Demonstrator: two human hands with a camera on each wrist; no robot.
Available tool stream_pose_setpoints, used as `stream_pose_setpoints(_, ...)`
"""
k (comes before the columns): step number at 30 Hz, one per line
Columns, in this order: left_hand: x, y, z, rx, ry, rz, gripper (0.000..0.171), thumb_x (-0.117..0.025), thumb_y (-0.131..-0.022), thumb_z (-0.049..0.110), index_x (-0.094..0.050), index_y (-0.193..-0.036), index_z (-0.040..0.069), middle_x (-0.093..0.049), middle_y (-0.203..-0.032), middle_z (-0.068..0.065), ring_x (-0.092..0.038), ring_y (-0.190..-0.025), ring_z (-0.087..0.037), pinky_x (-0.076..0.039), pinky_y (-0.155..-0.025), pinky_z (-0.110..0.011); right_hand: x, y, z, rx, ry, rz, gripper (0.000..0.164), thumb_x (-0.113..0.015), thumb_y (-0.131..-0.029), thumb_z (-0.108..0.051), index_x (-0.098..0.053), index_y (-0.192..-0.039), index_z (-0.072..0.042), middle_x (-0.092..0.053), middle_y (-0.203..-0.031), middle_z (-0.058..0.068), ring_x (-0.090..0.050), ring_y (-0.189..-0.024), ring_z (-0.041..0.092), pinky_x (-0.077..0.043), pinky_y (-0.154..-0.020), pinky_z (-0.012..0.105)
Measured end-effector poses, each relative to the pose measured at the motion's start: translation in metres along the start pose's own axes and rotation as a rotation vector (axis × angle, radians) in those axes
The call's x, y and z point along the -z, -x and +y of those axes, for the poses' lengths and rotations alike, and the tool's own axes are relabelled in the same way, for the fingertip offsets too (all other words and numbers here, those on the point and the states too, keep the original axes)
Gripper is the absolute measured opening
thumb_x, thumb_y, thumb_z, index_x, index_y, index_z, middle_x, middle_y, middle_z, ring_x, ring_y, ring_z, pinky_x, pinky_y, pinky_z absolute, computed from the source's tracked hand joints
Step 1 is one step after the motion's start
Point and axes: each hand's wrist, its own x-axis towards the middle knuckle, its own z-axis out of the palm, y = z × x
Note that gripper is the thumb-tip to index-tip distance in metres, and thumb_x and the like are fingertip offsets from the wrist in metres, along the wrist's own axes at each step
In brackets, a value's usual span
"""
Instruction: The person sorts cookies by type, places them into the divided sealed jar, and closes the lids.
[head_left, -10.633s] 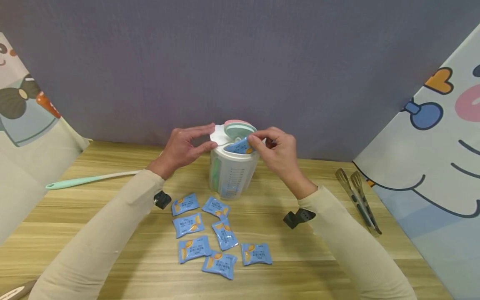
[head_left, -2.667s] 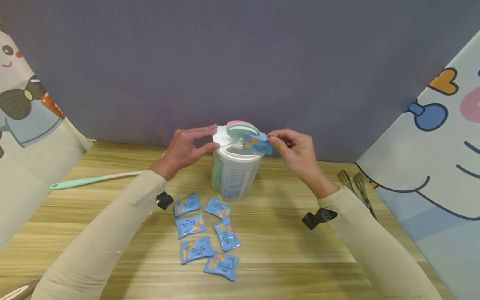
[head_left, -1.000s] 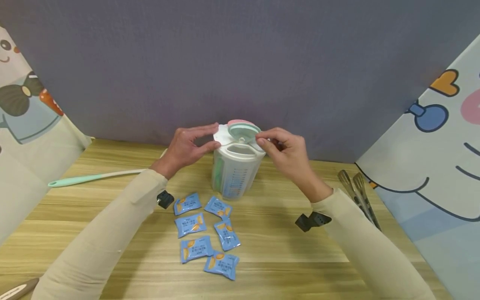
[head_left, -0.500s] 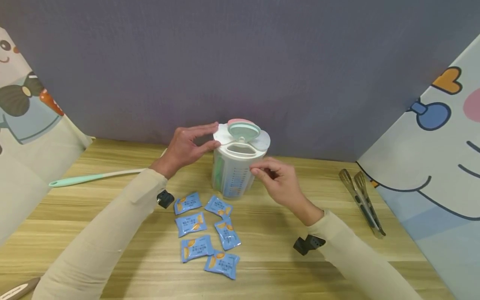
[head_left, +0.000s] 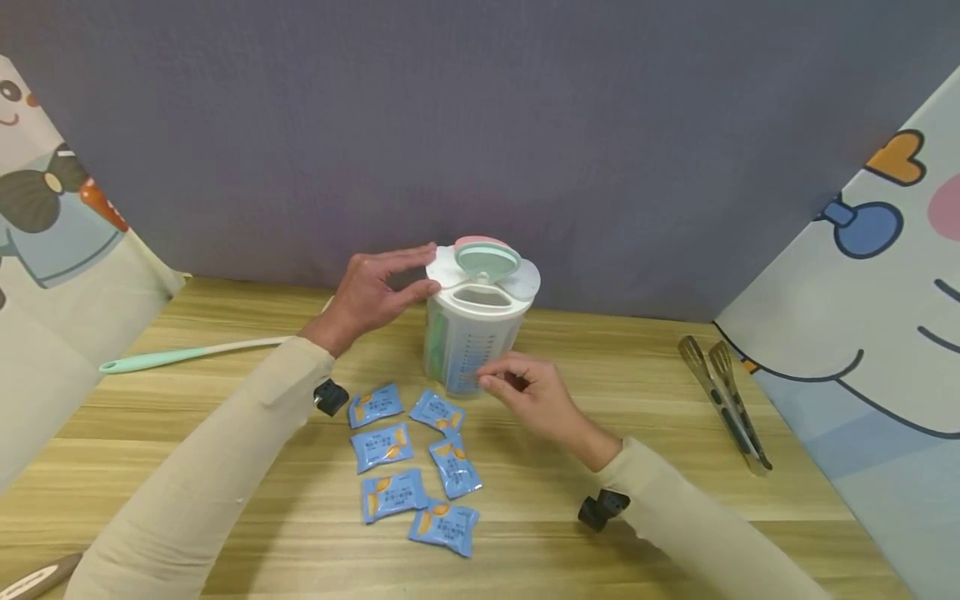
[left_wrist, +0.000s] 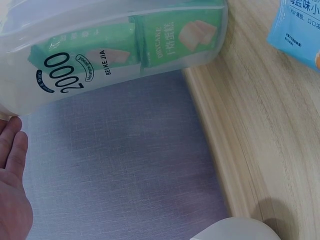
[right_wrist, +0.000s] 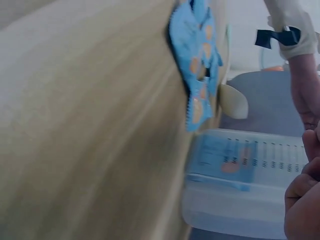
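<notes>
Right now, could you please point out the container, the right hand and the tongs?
Container [head_left: 483, 333]: head view, on its front wall.
Right hand [head_left: 537, 400]: head view, on its back.
Tongs [head_left: 726, 408]: head view, on one leg's dark grip.

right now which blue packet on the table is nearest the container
The blue packet farthest back in the right column, in front of the container; the other five lie farther off.
</notes>
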Motion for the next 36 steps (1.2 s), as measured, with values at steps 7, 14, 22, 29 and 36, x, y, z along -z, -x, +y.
stream_pose_setpoints(7, -0.001, 0.000, -0.001, -0.004, 0.015, 0.005, 0.044, -0.081, -0.076, 0.014, -0.067, -0.116, 0.003, -0.062, -0.120, -0.007, -0.061, -0.107, -0.023, -0.047, -0.091, -0.038, -0.009, 0.003, -0.010, -0.068, 0.024, -0.030, 0.011, -0.066, -0.079, 0.016, -0.068, -0.087, 0.009, -0.062, -0.073, 0.014, -0.040, -0.053, 0.014, -0.033, -0.046, 0.022)
stream_pose_setpoints(14, 0.000, 0.000, 0.000, -0.012, 0.014, 0.014, 0.043, -0.082, -0.075, 0.014, -0.068, -0.115, 0.003, -0.062, -0.119, -0.007, -0.061, -0.106, -0.023, -0.048, -0.090, -0.038, -0.018, 0.010, -0.002, -0.091, 0.039, -0.085, 0.010, -0.068, -0.079, 0.013, -0.069, -0.087, 0.007, -0.062, -0.073, 0.013, -0.040, -0.052, 0.014, -0.033, -0.046, 0.022)
stream_pose_setpoints(22, -0.001, 0.000, -0.001, -0.012, 0.017, 0.019, 0.043, -0.081, -0.076, 0.015, -0.068, -0.115, 0.004, -0.062, -0.119, -0.006, -0.061, -0.107, -0.022, -0.048, -0.090, -0.038, -0.027, 0.019, 0.002, -0.182, 0.002, -0.199, 0.010, -0.070, -0.078, 0.011, -0.069, -0.088, 0.010, -0.067, -0.078, 0.016, -0.042, -0.053, 0.013, -0.034, -0.046, 0.023)
stream_pose_setpoints(29, -0.001, 0.000, -0.002, -0.016, 0.013, 0.021, 0.042, -0.081, -0.076, 0.015, -0.068, -0.115, 0.004, -0.063, -0.119, -0.006, -0.061, -0.106, -0.022, -0.048, -0.090, -0.037, -0.030, 0.028, 0.029, -0.252, 0.014, -0.317, 0.016, -0.074, -0.080, -0.001, -0.072, -0.096, 0.003, -0.067, -0.081, 0.004, -0.051, -0.066, 0.010, -0.044, -0.055, 0.024)
stream_pose_setpoints(36, -0.001, 0.000, -0.001, -0.015, 0.025, 0.020, 0.043, -0.081, -0.076, 0.015, -0.068, -0.115, 0.003, -0.062, -0.120, -0.006, -0.061, -0.107, -0.022, -0.048, -0.091, -0.038, -0.030, 0.033, 0.043, -0.306, 0.035, -0.379, 0.021, -0.076, -0.081, -0.009, -0.073, -0.101, -0.004, -0.067, -0.086, -0.004, -0.054, -0.073, 0.008, -0.046, -0.060, 0.023)
